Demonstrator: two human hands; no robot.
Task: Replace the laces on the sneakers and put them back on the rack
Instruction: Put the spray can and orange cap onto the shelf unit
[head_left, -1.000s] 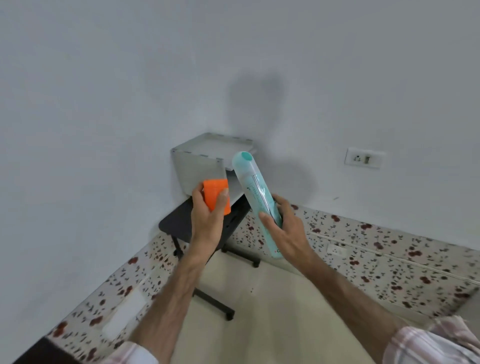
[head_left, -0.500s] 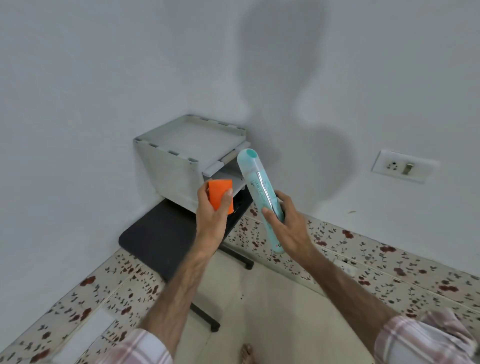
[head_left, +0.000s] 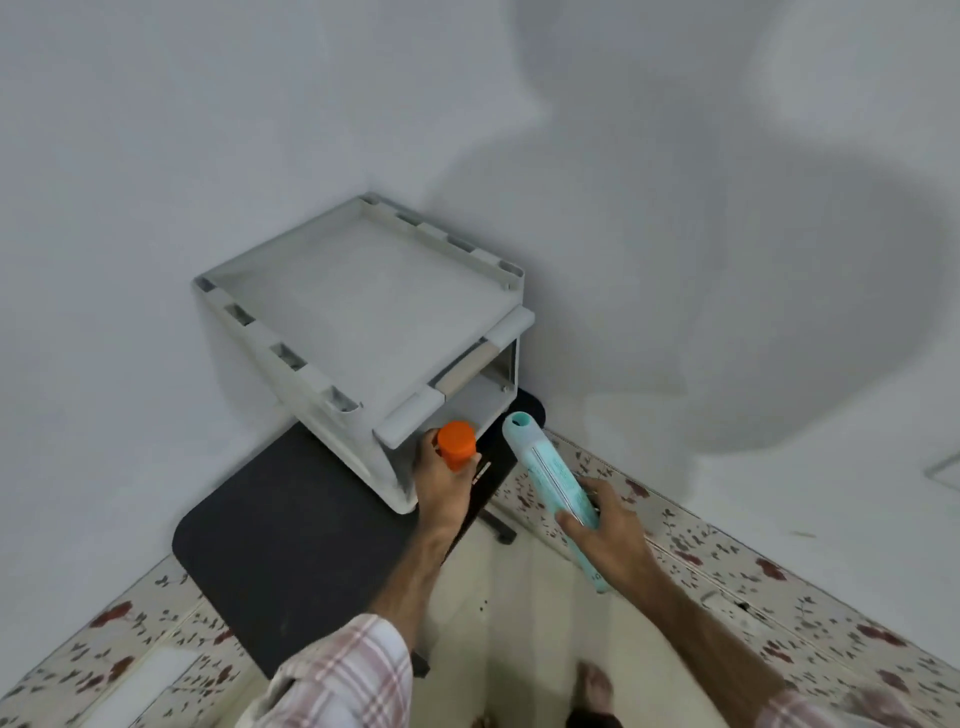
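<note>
The left hand (head_left: 447, 488) has its fingers curled round a small orange cup (head_left: 456, 444), or maybe it is a cap, I cannot tell which. It holds it right at the open front of the grey rack (head_left: 363, 312), just under the top shelf. I think the hand is about to put it inside the lower shelf.

The right hand (head_left: 605, 525) grips a long teal tube (head_left: 550, 478) near its bottom end, so the top points up toward the rack. The tube stays slanted and near the rack's front corner, maybe waiting its turn to go in.

The rack stands on a black table (head_left: 291, 525) in the corner of the white walls. No sneakers and no laces can be seen here, so I cannot tell where they are.

A second ago the rack looked small and far away, and both hands were held up higher in front of it. Now the rack looks much nearer and the orange cup is down by its opening
</note>
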